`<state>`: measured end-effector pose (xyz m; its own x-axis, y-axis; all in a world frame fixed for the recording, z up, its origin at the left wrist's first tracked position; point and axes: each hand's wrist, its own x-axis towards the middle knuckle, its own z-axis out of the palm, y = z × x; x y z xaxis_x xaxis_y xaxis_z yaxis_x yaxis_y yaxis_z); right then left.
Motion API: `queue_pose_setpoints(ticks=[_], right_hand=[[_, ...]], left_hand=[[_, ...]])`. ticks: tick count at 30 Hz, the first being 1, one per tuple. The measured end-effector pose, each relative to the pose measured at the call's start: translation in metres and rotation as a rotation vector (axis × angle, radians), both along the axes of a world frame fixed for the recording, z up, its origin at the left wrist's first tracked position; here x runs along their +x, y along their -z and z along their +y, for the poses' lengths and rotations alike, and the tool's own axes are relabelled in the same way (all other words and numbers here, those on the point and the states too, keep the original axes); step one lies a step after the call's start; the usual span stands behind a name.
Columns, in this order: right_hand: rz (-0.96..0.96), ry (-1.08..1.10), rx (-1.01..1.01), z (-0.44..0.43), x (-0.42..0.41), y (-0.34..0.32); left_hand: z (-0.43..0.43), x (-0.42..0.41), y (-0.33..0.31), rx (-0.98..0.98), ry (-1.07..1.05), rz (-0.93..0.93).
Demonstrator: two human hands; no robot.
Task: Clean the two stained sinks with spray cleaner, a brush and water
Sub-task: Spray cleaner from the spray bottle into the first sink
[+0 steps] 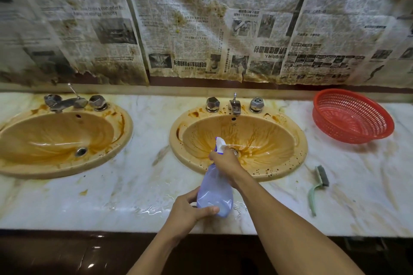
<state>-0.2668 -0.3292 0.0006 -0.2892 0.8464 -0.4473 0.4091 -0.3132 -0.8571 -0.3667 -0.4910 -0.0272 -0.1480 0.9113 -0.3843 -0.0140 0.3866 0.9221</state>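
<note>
Both hands hold the spray bottle point(214, 192) above the right sink point(175, 143): right hand point(224, 161) round the trigger neck, left hand point(190, 210) cupping the base. It looks light, thin-walled and probably slippery; the neck seems the surest hold.

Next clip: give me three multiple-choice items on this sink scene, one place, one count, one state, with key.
1. Where is the brush? A inside a sink; B on the counter, right of the right sink; C held in a hand.
2. How many sinks are stained brown? A none; B one; C two.
3. The spray bottle is: A standing alone; B gripped by both hands; C lying in a sink.
Key: 1 B, it lies on the marble. 2 C, the left sink and the right one both show brown streaks. 3 B, the right hand grips the neck, the left hand holds the base.
</note>
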Motion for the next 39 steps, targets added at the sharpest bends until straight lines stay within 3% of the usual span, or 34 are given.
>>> queue_pose_setpoints(ticks=[14, 39], right_hand=[[-0.004, -0.134, 0.040, -0.025, -0.018, 0.004], [0.064, -0.267, 0.044, -0.064, 0.083, -0.015]], left_hand=[[-0.040, -0.001, 0.005, -0.023, -0.061, -0.015], [-0.086, 0.122, -0.015, 0.002, -0.187, 0.022]])
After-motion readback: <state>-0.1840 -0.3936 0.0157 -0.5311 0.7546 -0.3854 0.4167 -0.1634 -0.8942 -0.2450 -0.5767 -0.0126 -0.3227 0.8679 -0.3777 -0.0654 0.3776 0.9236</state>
